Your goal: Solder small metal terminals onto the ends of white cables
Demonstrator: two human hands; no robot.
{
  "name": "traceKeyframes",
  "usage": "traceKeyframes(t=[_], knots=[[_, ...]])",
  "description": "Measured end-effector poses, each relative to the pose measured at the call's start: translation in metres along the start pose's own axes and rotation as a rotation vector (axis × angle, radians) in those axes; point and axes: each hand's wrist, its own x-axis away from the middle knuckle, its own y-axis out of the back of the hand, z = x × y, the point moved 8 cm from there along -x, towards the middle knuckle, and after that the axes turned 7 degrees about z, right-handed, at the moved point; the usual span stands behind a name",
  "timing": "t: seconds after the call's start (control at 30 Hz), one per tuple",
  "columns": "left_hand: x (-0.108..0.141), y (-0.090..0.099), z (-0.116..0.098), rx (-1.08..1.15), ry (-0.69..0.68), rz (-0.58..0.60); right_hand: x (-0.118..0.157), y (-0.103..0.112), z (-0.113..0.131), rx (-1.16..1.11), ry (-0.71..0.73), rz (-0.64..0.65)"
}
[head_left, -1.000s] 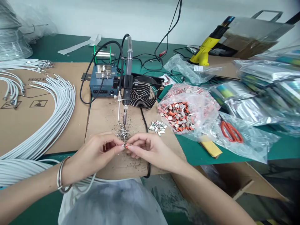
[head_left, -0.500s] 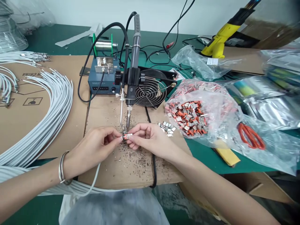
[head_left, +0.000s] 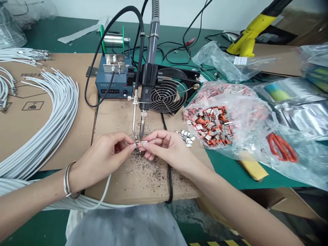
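Wht wall (head_left: pixel 174 12), grn tabletop (head_left: pixel 225 171), cardbd sheets (head_left: pixel 112 184)

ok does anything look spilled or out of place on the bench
Yes: dark crumbs and metallic bits lie scattered over the cardboard, below the soldering iron and both hands, looking like unswept solder waste. Several loose metal connectors also sit outside the plastic bag, though perhaps set there on purpose.

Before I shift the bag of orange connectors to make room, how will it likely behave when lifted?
The bag will probably sag, since its thin plastic lies crumpled. The loosely heaped connectors could shift and spill, as its near side looks open.
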Motion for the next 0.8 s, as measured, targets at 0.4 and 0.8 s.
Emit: traceKeyframes(t=[0.4,0.8], knots=[[0.0027,0.0005,-0.0046,0.018,-0.035,-0.027,0.0051,0.0020,0.0017,0.014,0.040,-0.032],[0.0042,0.0001,-0.0034,0.043,-0.021,-0.014,0.0057,-0.0002,0.0087,-0.017,0.132,-0.006]])
